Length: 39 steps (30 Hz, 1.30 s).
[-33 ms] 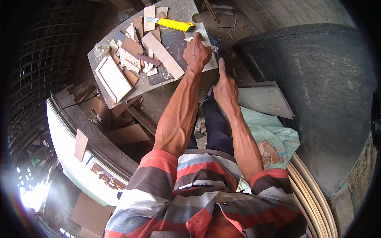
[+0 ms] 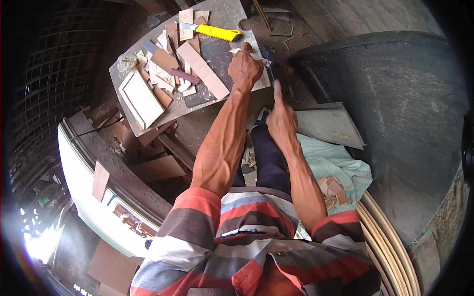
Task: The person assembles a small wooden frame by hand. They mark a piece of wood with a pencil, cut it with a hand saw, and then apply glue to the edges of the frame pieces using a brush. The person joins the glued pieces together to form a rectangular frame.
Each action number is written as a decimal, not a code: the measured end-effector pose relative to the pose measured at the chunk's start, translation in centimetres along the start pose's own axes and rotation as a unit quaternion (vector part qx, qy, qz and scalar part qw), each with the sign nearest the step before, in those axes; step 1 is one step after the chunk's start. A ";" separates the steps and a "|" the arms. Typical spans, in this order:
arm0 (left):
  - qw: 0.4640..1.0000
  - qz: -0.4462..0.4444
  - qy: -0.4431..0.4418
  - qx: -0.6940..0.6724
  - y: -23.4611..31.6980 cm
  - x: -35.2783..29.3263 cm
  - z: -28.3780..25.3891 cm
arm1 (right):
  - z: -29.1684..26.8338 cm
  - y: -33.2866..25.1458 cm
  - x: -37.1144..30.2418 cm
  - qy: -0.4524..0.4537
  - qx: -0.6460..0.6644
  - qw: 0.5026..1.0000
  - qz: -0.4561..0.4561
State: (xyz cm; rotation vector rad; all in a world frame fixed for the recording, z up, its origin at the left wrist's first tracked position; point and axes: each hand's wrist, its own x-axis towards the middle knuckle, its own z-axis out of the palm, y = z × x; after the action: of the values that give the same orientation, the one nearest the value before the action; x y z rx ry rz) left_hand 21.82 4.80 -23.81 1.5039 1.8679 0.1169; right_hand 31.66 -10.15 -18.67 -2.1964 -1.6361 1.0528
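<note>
At the right edge of the worktable (image 2: 195, 111), my left hand (image 2: 245, 69) is closed and presses down on a small pale piece of wood (image 2: 256, 55), mostly hidden under it. My right hand (image 2: 282, 118) is just off that edge, lower and to the right. Its fingers are wrapped round the hidden handle of a slim blue hacksaw-like tool (image 2: 270, 72), with the index finger stretched along it. The tool runs forward beside the table edge, close to the piece of wood; its exact kind is hard to make out.
On the table lie a yellow box cutter (image 2: 215, 32), a long wood strip (image 2: 202, 69), a framed pale panel (image 2: 141, 98) and several offcuts. A dark curved panel (image 2: 380, 108) stands at the right. A greenish sack (image 2: 340, 158) and stacked strips (image 2: 387, 237) are near my right arm.
My right hand has drawn back slightly toward me with the blue tool, showing more of its length. The left hand has stayed almost in place.
</note>
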 end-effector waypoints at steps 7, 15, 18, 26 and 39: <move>1.000 0.004 0.000 -0.001 0.3 -0.3 0.0 | 1.8 1.9 2.7 0.037 0.059 0.996 -0.055; 1.000 0.015 0.007 0.001 -0.2 -0.2 0.1 | 2.1 3.1 -1.5 0.022 0.076 0.997 -0.015; 1.000 0.010 0.006 0.008 0.1 -0.3 0.1 | 2.8 2.8 1.5 0.054 0.081 0.994 -0.053; 1.000 0.014 0.008 0.004 -0.1 -0.1 0.4 | 4.0 4.7 -0.8 0.088 0.086 0.990 -0.066; 1.000 0.003 0.026 0.005 -0.2 -0.2 0.6 | 1.1 0.8 2.1 -0.005 0.037 0.999 0.004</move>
State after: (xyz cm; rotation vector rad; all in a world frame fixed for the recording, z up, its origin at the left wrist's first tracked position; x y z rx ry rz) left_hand 22.01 4.35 -24.25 1.5271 1.9068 0.1520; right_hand 31.85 -8.86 -20.78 -2.1558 -1.5680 1.1087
